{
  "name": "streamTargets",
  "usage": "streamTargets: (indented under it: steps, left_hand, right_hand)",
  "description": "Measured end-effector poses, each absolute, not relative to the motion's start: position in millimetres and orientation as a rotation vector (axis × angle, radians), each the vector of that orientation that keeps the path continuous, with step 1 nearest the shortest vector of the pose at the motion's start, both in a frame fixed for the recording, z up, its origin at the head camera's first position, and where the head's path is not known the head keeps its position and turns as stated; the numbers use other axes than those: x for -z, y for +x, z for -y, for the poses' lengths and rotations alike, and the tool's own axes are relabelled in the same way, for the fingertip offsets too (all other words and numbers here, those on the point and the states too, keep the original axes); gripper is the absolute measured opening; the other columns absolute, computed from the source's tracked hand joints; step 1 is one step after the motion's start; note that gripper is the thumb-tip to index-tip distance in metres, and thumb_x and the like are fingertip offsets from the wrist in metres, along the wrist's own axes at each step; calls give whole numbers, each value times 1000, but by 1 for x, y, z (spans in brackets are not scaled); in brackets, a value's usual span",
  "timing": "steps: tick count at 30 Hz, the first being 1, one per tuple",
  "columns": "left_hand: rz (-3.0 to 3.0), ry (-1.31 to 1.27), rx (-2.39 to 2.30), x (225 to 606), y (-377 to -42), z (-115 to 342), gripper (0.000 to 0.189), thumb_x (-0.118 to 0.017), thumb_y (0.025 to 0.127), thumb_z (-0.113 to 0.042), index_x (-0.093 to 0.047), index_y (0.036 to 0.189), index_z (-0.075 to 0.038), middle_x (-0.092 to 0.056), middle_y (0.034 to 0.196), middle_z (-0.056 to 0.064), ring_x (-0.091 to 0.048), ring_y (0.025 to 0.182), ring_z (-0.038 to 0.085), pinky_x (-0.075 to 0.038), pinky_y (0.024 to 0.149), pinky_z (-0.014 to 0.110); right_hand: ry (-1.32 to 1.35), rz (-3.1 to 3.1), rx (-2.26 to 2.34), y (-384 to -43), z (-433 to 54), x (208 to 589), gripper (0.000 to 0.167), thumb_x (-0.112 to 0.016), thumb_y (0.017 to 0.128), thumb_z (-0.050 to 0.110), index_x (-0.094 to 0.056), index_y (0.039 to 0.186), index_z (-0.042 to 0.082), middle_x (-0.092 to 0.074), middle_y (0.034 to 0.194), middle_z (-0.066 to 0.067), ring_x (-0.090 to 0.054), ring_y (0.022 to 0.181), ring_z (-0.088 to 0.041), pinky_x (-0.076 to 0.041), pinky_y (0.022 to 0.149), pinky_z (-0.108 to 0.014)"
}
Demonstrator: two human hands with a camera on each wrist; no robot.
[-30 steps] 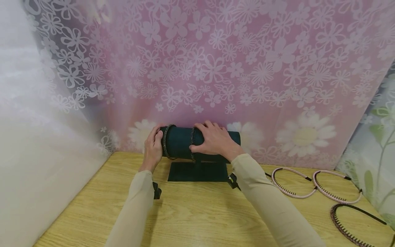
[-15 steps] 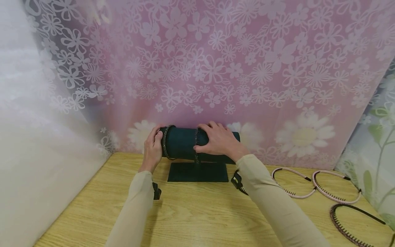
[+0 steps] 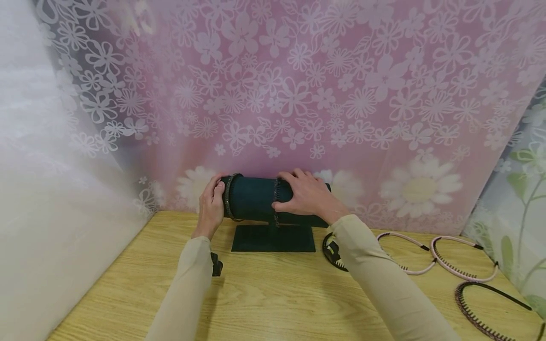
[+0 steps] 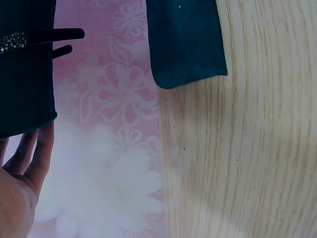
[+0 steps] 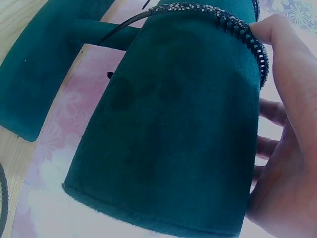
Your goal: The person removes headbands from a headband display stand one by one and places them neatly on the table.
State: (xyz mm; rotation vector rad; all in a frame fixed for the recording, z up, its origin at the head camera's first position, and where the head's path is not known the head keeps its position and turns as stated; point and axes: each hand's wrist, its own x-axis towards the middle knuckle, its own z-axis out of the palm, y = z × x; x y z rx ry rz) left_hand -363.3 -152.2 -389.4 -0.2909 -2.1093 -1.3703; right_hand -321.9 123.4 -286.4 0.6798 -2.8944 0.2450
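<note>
A dark green velvet headband display stand, its padded roll [image 3: 251, 199] lying crosswise over a flat base [image 3: 273, 239], stands against the backdrop. My left hand [image 3: 212, 203] grips the roll's left end, with fingers behind it. Beside that hand a glittery dark headband [image 3: 229, 196] goes round the roll; its black tips [image 4: 69, 34] jut out in the left wrist view. With thumb in front and fingers over the top, my right hand [image 3: 304, 194] holds a second headband [image 3: 277, 189] near the roll's middle. In the right wrist view this toothed, stone-studded headband [image 5: 198, 9] touches the thumb.
On the wooden table [image 3: 264, 293], two pink headbands [image 3: 454, 270] lie at right, with a brown toothed headband [image 3: 465, 308] nearer. A black headband [image 3: 327, 253] shows partly behind the right sleeve. A pink flowered cloth [image 3: 273, 104] hangs close behind the stand.
My right hand has slid a little to the right along the roll, bringing the second headband with it. The left hand and the first headband have stayed in place.
</note>
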Motion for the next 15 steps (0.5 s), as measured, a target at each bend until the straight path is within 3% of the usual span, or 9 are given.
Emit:
streamTargets:
  steps: [15]
  left_hand:
    - [2117, -285, 1371, 389, -362, 152, 43, -35, 111, -39, -57, 143, -20, -60, 144, 3, -54, 136, 25, -38, 118, 50]
  right_hand:
    - [666, 2889, -250, -319, -136, 287, 89, -67, 84, 69, -41, 157, 25, -46, 149, -14, -50, 133, -38, -46, 104, -64]
